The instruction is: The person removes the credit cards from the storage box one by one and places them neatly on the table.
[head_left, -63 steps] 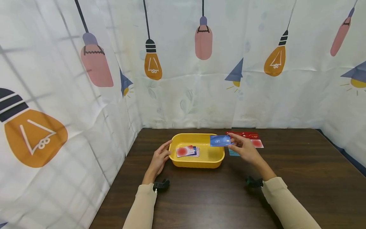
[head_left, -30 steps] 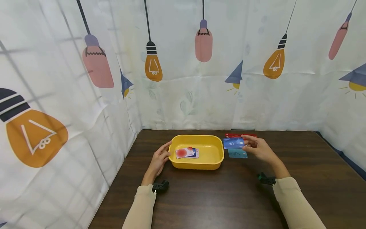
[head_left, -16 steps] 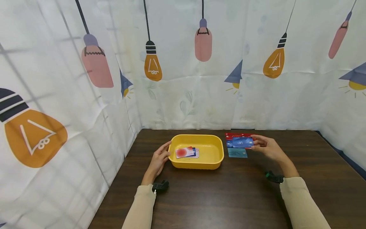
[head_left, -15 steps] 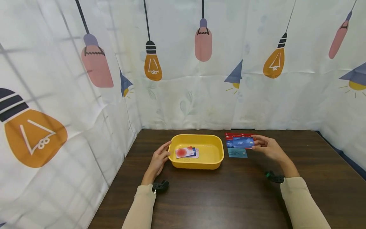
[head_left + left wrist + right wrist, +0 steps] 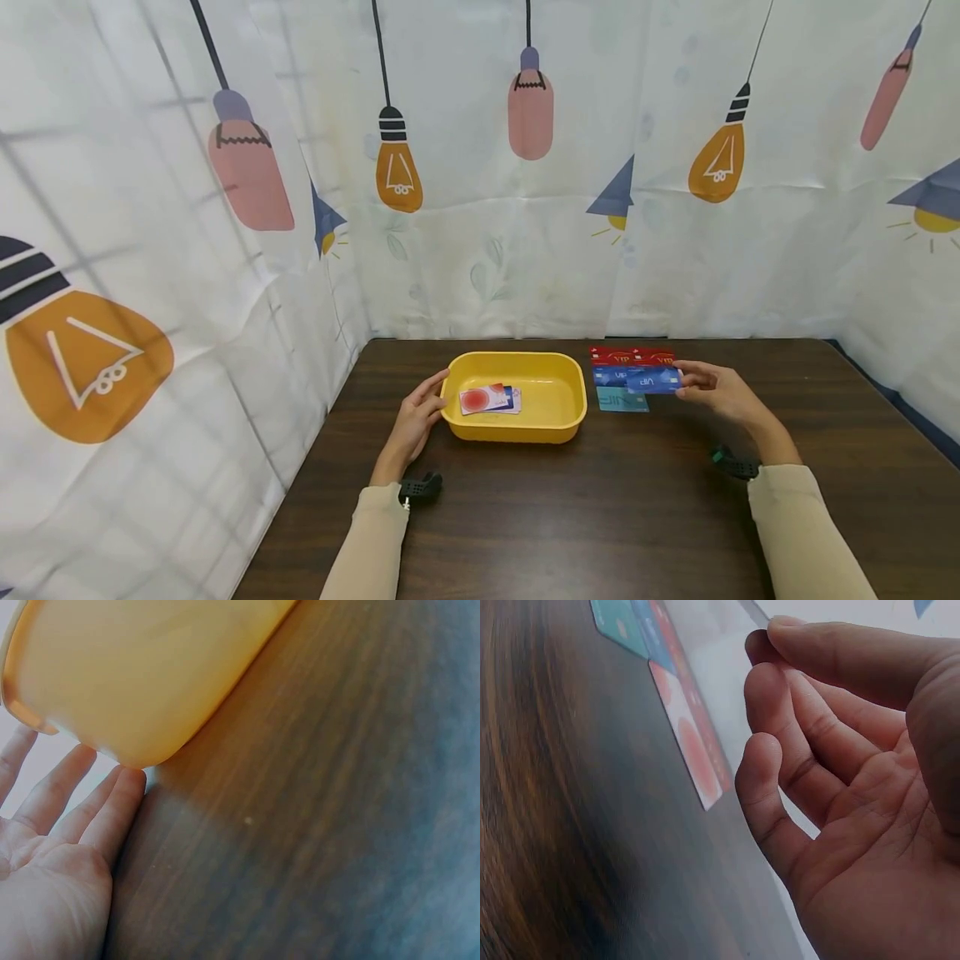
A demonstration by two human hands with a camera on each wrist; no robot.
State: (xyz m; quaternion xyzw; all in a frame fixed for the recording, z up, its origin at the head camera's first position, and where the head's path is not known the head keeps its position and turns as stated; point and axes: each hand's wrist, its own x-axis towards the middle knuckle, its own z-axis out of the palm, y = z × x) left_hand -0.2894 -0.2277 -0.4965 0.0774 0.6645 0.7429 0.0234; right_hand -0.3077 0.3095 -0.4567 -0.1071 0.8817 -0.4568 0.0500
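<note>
Blue card [image 5: 654, 380] at the yellow tray's [image 5: 517, 434] three o'clock, pinched by the right hand [image 5: 722, 393], masking a pink-and-white card [image 5: 688, 742] from the head view; left hand [image 5: 415, 419], fingers apart, touches nine o'clock.

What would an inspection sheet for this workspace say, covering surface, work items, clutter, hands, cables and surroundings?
Surface: dark wood-grain table.
Work items: yellow tray with overlapping cards inside; beyond its right end, red cards, another blue card, teal card and pink-and-white card.
Clutter: nothing seen.
Hands: left hand touches the tray's left end; right hand pinches a blue VIP card.
Cables: nothing seen.
Surroundings: white lamp-print fabric behind and at the sides.
</note>
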